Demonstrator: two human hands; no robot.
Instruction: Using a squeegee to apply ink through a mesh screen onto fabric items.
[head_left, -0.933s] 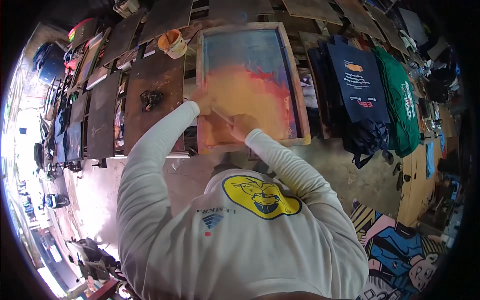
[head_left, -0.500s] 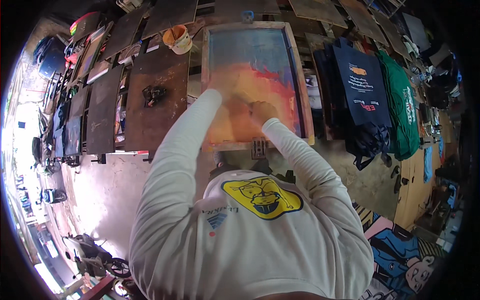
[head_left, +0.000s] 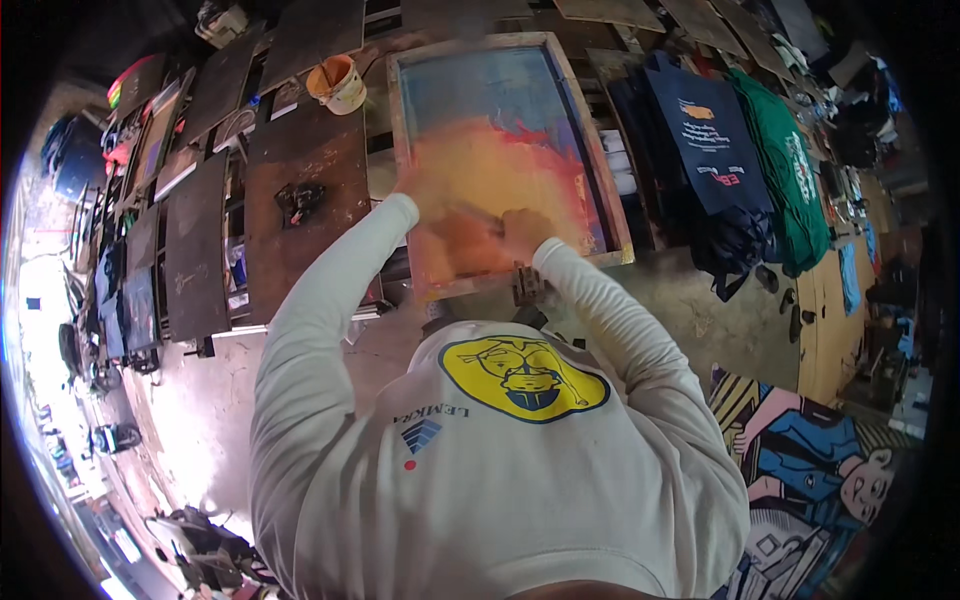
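Note:
A wooden-framed printing screen (head_left: pixel 590 140) lies in front of me, its mesh blue-grey at the far end and smeared orange, yellow and red nearer me. My right hand (head_left: pixel 524 232) is closed in a fist over the near half of the mesh, round the end of a squeegee (head_left: pixel 478 212). Only part of this blurred bar shows between my hands. Over the left side of the mesh, my left hand (head_left: pixel 428 190) is smeared by motion and blends with the orange ink, so its fingers do not show clearly. A metal hinge clamp (head_left: pixel 527 284) sits at the frame's near edge.
Left of the screen stands an ink-stained bucket (head_left: pixel 337 84), beyond a brown board (head_left: pixel 305 150) bearing a dark crumpled lump (head_left: pixel 300 200). Dark blue bags (head_left: pixel 705 140) and green cloth (head_left: pixel 785 170) hang over boards at the right. More boards line the rack on the left.
Both hands remain over the mesh, with the left wrist slightly farther left and nearer me. The view has shifted and tilted a little, so the screen appears slightly turned.

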